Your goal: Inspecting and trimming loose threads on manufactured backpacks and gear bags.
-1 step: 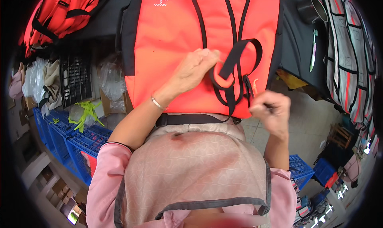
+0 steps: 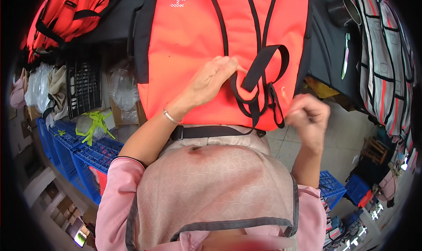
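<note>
A bright orange-red bag (image 2: 189, 70) with black side panels and black cords lies flat before me. A black webbing strap (image 2: 259, 68) loops up over its lower right part. My left hand (image 2: 213, 77) rests on the bag with fingers stretched out, their tips beside the strap. Past the bag's lower right edge, my right hand (image 2: 310, 119) is raised with curled fingers, slightly blurred. Whatever it may hold is hidden. Between that hand and the webbing hangs a thin black strap loop (image 2: 276, 106). Another black strap (image 2: 211, 131) crosses along the bag's near edge.
More orange-red bags (image 2: 72, 13) are piled at the far left. At right are striped grey bags (image 2: 382, 62), a toothbrush (image 2: 346, 55) and a dark metal cup (image 2: 345, 11) on the black table cover. Blue plastic crates (image 2: 83, 154) stand low on the left.
My right hand has moved right, away from the bag's edge, and the thin strap loop there now hangs lower and wider. My left hand has shifted slightly, its fingers straighter.
</note>
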The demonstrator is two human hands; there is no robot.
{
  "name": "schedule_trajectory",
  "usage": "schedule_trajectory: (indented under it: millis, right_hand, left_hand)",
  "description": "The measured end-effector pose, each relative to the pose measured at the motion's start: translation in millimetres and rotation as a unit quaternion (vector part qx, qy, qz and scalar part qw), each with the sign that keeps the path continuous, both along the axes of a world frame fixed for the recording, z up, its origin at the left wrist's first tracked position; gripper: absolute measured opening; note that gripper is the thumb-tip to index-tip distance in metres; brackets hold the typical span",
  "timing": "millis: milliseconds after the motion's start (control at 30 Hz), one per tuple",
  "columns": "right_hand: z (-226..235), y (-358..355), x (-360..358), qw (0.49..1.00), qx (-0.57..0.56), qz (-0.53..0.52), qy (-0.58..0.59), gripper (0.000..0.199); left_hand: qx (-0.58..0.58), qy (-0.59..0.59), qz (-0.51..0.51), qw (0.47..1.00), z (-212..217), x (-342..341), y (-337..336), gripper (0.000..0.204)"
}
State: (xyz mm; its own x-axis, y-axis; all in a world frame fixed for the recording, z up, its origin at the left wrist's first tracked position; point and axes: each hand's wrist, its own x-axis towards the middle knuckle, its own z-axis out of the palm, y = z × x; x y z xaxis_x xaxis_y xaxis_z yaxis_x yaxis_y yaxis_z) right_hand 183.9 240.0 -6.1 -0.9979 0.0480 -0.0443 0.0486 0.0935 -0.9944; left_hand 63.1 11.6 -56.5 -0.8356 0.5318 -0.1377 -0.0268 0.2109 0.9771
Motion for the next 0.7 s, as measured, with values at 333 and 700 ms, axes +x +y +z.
schedule_trajectory:
  millis: [333, 700]
  right_hand:
    - [17.7, 55.0, -78.5, 0.949, 0.148, -0.241, 0.137, 0.024]
    - [93.7, 90.9, -291.7, 0.824, -0.538, -0.116, 0.137, 0.019]
  left_hand:
    - [-0.168, 0.304, -0.126, 0.929, 23.7, 16.6, -52.8, 0.033]
    - [0.397, -0.453, -0.257, 0.756, 32.8, 20.1, 120.1, 0.081]
